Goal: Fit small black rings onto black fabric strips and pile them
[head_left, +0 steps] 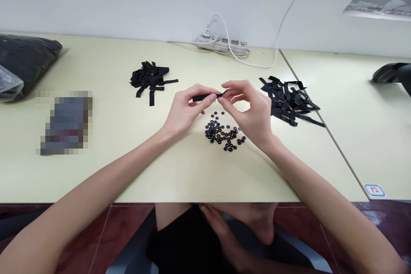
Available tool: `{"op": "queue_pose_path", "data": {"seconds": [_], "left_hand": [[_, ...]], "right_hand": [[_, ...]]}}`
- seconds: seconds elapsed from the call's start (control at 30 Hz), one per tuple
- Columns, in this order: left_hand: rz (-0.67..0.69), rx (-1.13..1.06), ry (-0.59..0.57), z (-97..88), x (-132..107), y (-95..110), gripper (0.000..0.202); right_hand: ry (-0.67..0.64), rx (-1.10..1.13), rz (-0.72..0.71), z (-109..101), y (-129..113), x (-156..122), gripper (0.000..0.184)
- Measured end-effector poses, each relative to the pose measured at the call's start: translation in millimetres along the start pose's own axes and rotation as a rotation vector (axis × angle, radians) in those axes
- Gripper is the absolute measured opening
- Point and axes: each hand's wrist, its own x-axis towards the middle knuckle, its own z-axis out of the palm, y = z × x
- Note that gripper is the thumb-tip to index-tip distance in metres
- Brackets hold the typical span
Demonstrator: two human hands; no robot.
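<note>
My left hand (188, 109) pinches a short black strip (204, 96) and holds it level above the table. My right hand (248, 109) is closed in a pinch at the strip's right end; whether a small ring sits between its fingertips I cannot make out. Just below both hands lies a heap of small black rings (224, 132). A pile of black strips (150, 79) sits to the left behind my left hand. A second, looser pile of black strips (289, 100) lies right of my right hand.
A pale yellow table (128, 171) joins a second table (362, 111) at the right. A white power strip (223, 45) with its cable lies at the back wall. A dark bag (24, 62) rests far left, and a blurred-out object (66, 122) lies beside it. A black object (391, 72) sits at the far right.
</note>
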Motion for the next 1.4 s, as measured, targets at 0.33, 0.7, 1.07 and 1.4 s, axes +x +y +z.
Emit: {"op": "queue_pose_path", "data": {"seconds": [0.33, 0.7, 1.07, 1.4], "left_hand": [[0.047, 0.051, 0.029, 0.7, -3, 7, 0.013], [0.128, 0.134, 0.051, 2.5, -8, 11, 0.010], [0.221, 0.291, -0.008, -11.1, 1, 7, 0.028], [0.215, 0.390, -0.035, -17.2, 5, 0, 0.011]], "right_hand": [[0.055, -0.085, -0.071, 1, -3, 0, 0.007], [0.140, -0.246, -0.227, -1, -1, 2, 0.015], [-0.037, -0.097, -0.083, -7, 2, 1, 0.012], [-0.447, 0.211, 0.208, -28, 11, 20, 0.019]]}}
